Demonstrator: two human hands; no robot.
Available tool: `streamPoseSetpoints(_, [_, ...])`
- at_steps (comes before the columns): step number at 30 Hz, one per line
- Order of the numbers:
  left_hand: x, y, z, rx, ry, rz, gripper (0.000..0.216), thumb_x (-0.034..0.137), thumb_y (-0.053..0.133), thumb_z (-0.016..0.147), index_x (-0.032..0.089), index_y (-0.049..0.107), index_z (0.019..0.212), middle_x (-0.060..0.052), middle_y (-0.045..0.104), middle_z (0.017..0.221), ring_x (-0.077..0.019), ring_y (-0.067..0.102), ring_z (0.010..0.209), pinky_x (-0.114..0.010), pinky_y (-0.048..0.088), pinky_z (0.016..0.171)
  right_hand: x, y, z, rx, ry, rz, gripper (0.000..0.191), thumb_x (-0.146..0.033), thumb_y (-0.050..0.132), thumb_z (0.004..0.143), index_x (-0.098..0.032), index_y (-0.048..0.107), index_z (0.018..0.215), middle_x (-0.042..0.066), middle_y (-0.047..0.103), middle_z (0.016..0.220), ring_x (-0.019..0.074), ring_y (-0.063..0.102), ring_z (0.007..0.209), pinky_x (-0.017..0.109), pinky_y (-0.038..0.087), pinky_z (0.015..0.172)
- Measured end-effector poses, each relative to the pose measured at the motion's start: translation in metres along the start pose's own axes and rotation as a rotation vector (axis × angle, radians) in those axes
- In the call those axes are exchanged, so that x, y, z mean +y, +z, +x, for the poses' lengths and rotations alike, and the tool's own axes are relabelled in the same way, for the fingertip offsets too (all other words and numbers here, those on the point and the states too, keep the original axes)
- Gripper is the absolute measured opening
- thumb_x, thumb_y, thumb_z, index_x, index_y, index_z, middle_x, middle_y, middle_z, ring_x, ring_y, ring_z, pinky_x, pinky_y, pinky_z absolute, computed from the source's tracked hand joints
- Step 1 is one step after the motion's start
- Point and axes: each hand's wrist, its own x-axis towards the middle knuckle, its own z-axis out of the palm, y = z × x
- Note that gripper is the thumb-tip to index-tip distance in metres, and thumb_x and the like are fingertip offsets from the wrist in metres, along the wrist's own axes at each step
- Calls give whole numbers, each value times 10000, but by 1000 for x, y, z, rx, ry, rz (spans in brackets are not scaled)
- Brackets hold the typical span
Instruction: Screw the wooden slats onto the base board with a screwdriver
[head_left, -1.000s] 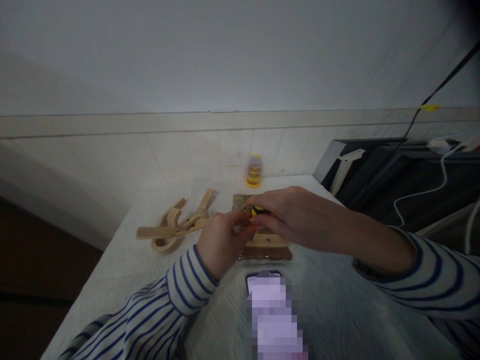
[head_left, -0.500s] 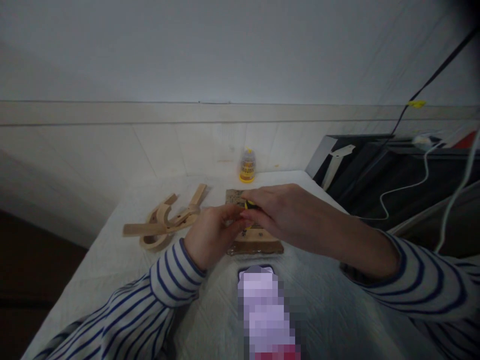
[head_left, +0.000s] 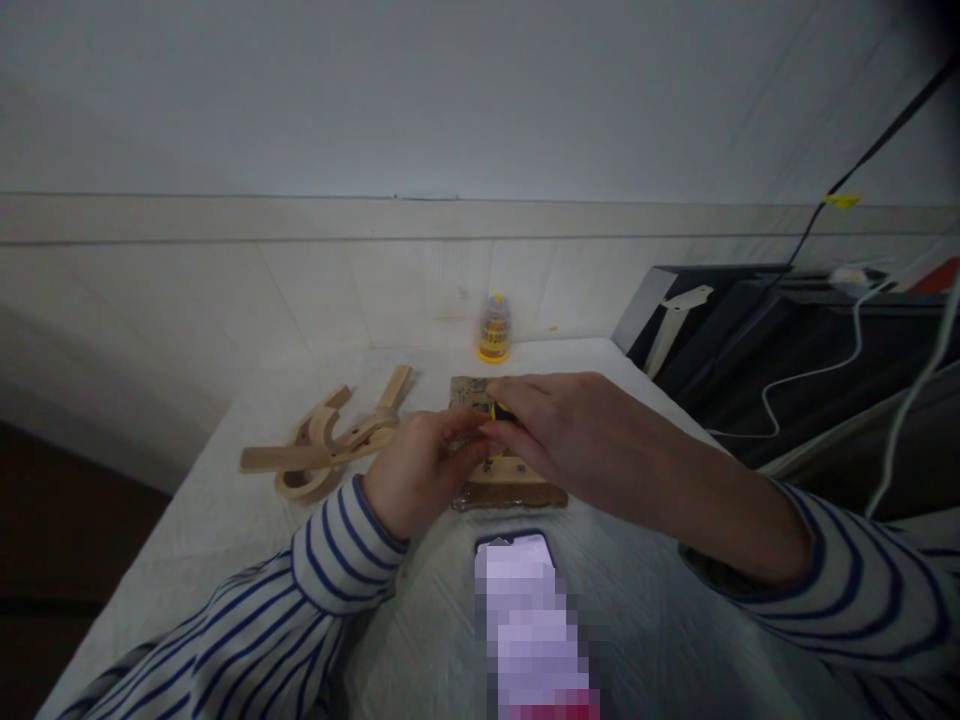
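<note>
My right hand (head_left: 559,415) comes in from the right with its fingers closed on the black and yellow handle of a small screwdriver (head_left: 502,411). Against it, from the left, my left hand (head_left: 431,455) pinches thumb and fingers together; what lies between them is hidden. Both hands are over a flat package (head_left: 517,495) with a printed, brown surface and a shiny front edge. A pale wooden piece with dark holes (head_left: 517,468) lies on top, partly covered by my hands. The screwdriver's tip cannot be seen.
Left of my hands lie joined wooden strips and curved pieces (head_left: 289,459). A clear and yellow beehive-shaped container (head_left: 494,332) stands by the wall. A phone (head_left: 525,600) lies in front on the white cloth (head_left: 420,640). Dark panels (head_left: 810,350) and white cables (head_left: 780,375) are at right.
Both hands keep nearly the same grip and place at the screwdriver. The view has shifted slightly; the objects on the cloth have not visibly moved.
</note>
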Motion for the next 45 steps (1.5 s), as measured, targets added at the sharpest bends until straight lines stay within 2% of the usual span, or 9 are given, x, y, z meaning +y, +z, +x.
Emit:
streamPoseSetpoints(6, [0, -1, -1, 0, -9, 27, 146, 188, 467, 787, 153, 605, 822, -20, 643, 731, -142, 575, 659, -220, 419, 586, -3, 0, 4, 6, -30, 16, 138, -236, 422, 862, -136, 516, 848, 63, 601, 758, 168, 559, 698, 272, 362, 576])
streamPoseSetpoints(10, [3, -2, -1, 11, 15, 58, 152, 176, 451, 793, 153, 601, 804, -28, 641, 738, -150, 578, 685, -230, 423, 616, -3, 0, 4, 13, -27, 59, 165, -242, 404, 868, -122, 517, 873, 76, 597, 774, 175, 557, 713, 281, 378, 590])
streamPoseSetpoints(16, [8, -4, -3, 44, 37, 136, 160, 137, 478, 766, 165, 626, 821, -30, 663, 774, -157, 595, 721, -228, 426, 638, -6, 1, 1, 82, -23, 102, 135, -231, 449, 841, -120, 524, 863, 79, 598, 783, 182, 560, 730, 294, 396, 616])
streamPoseSetpoints(22, [25, -8, -2, 105, 81, 118, 162, 152, 499, 775, 185, 637, 852, -23, 673, 831, -160, 602, 768, -235, 442, 694, -2, -15, -7, 160, -11, 173, 139, -256, 425, 850, -151, 512, 881, 49, 599, 758, 165, 561, 724, 277, 390, 608])
streamPoseSetpoints(26, [41, -6, 3, 106, 113, 62, 160, 205, 518, 793, 193, 631, 905, -6, 673, 828, -141, 603, 715, -221, 445, 681, 3, -29, -16, 188, 70, 206, 156, -294, 454, 835, -158, 500, 895, 39, 592, 732, 164, 549, 672, 277, 371, 577])
streamPoseSetpoints(30, [47, 1, 10, 108, 135, 43, 136, 210, 544, 786, 194, 650, 869, 0, 679, 815, -142, 606, 733, -222, 437, 695, 8, -29, -24, 220, 116, 278, 133, -281, 454, 836, -176, 515, 889, 24, 589, 740, 147, 541, 661, 260, 363, 564])
streamPoseSetpoints(35, [40, 8, 17, 84, 138, 61, 140, 169, 574, 756, 185, 663, 863, -14, 683, 833, -155, 609, 778, -232, 430, 707, 13, -20, -24, 186, 126, 299, 145, -265, 443, 841, -180, 527, 921, 28, 599, 761, 147, 548, 684, 260, 368, 587])
streamPoseSetpoints(40, [33, 9, 21, 74, 69, 122, 118, 176, 577, 742, 176, 669, 815, -17, 686, 772, -154, 611, 695, -231, 436, 647, 15, -18, -17, 120, 124, 247, 147, -267, 445, 834, -176, 549, 883, 28, 601, 722, 150, 549, 661, 263, 362, 578])
streamPoseSetpoints(45, [31, 9, 21, 52, 91, 122, 115, 169, 584, 743, 180, 673, 815, -8, 679, 740, -140, 603, 661, -224, 433, 650, 20, -16, -14, 93, 146, 244, 157, -279, 442, 829, -187, 559, 880, 28, 602, 718, 157, 553, 662, 269, 366, 585])
